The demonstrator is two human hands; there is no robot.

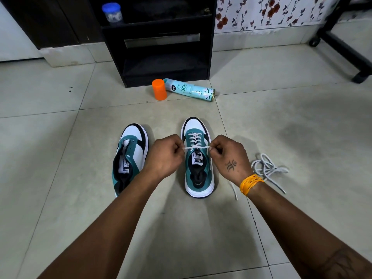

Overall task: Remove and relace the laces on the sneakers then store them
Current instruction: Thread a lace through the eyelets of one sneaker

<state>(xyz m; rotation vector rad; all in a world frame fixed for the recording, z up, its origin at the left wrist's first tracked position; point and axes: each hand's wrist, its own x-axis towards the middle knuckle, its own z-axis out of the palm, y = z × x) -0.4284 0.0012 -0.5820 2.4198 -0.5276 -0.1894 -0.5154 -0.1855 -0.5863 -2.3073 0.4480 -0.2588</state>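
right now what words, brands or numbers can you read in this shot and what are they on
"PUMA" on the tongue label of the laced sneaker, seen upside down.
"aer" on the spray can lying on the floor.
A small dark badge on the can: too small to read.
Insole print in the unlaced sneaker: a logo, letters too blurred to read.

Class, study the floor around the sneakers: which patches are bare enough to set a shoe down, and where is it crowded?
Bare tiles lie left of the unlaced sneaker and between the shoes and the spray can. It is crowded right of the laced sneaker, where the loose lace sprawls, and by the orange cap.
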